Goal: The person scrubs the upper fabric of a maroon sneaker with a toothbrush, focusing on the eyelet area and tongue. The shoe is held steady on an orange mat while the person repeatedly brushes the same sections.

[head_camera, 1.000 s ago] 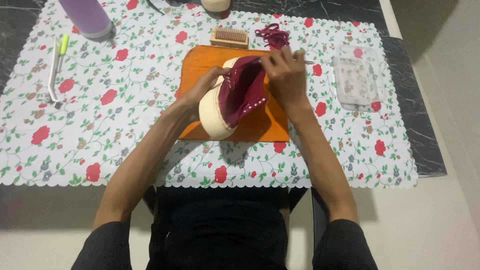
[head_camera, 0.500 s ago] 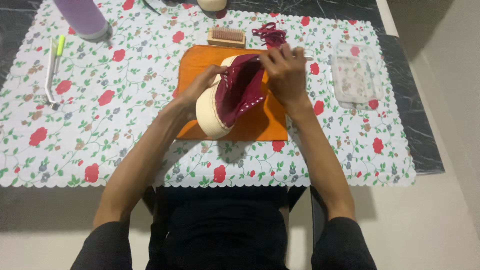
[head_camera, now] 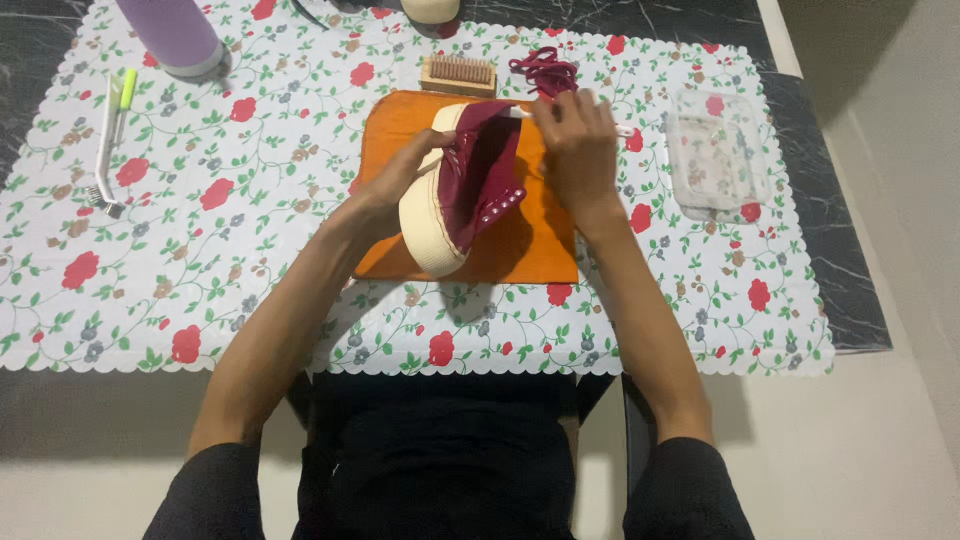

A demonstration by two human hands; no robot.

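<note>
Seen from above while a person sits at the near edge, the scene runs from largest thing to smallest.

Surface: a dark marbled top, mostly covered by a white cloth [head_camera: 250, 260] printed with red flowers.

Orange mat: an orange mat [head_camera: 530, 245] lies at the middle of the far half of the surface, under the shoe.

Shoe: a maroon canvas shoe [head_camera: 480, 180] with a thick cream sole is tipped on its side on the mat, opening turned toward the right hand.

Left hand: the left hand [head_camera: 395, 185] has its grip closed around the cream sole, steadying it.

Right hand: the right hand [head_camera: 580, 140] has its grip closed on a thin white handle [head_camera: 622, 129], worked at the shoe's far rim; its working end is hidden.

Doing the step well: I judge short, light strokes best, with the left hand pinning the sole to the mat so the shoe cannot roll.

Nearby: a clear lidded box [head_camera: 718, 155] near the right edge, a wooden brush [head_camera: 458, 75] and maroon laces [head_camera: 545, 72] toward the far edge, a lilac bottle [head_camera: 175, 35] at the far left corner, a slim brush [head_camera: 105, 150] by the left edge.

Change: compared with a second ago, the shoe sits a little more open toward the right hand; both hands keep their holds.
</note>
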